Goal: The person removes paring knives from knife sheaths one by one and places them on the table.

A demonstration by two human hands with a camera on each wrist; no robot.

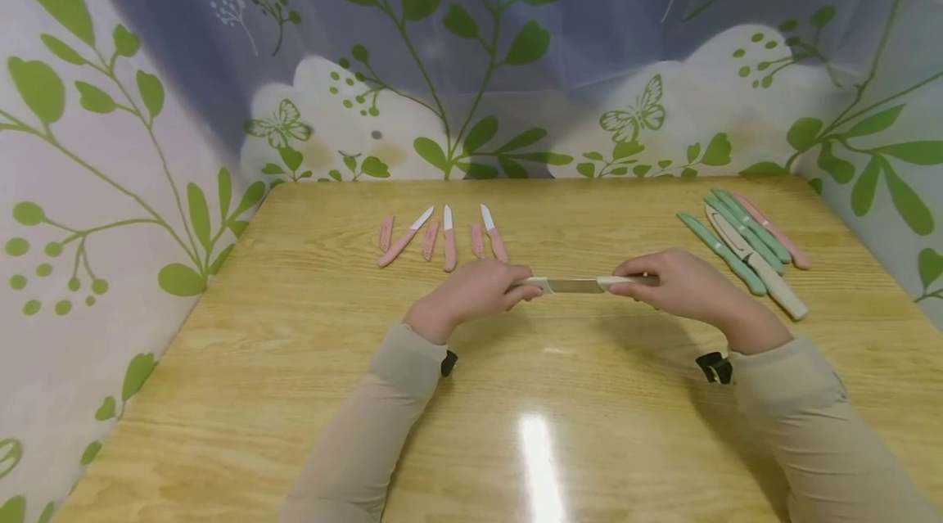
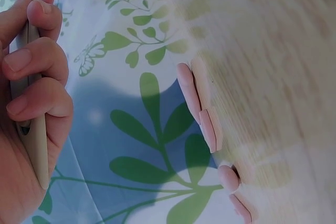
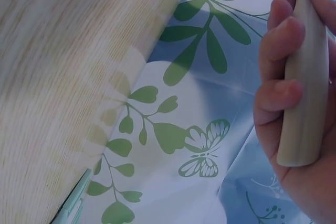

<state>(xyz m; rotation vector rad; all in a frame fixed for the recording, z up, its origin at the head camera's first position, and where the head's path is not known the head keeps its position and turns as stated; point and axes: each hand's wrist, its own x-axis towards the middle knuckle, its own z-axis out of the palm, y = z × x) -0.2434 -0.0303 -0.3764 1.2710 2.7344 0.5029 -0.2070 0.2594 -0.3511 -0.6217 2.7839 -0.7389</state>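
Observation:
Over the middle of the table, my two hands hold a cream-handled paring knife and its cream sheath end to end. My right hand (image 1: 681, 281) grips the knife's handle (image 3: 304, 87), fingers curled round it. My left hand (image 1: 471, 290) holds the sheath (image 2: 35, 150), its fingers wrapped over the slotted cover. Between the hands shows a stretch of bare blade (image 1: 575, 286), its tip end toward the sheath. Just beyond the left hand lie three pink knives with bare white blades, one a pink knife (image 1: 449, 241), each beside a pink sheath (image 1: 430, 241).
At the right of the wooden table (image 1: 295, 392) lies a group of sheathed knives: several green, such as a green knife (image 1: 722, 253), a cream knife (image 1: 759, 265) and a pink knife (image 1: 773, 232). A leaf-printed curtain (image 1: 457, 56) borders the table's back and sides.

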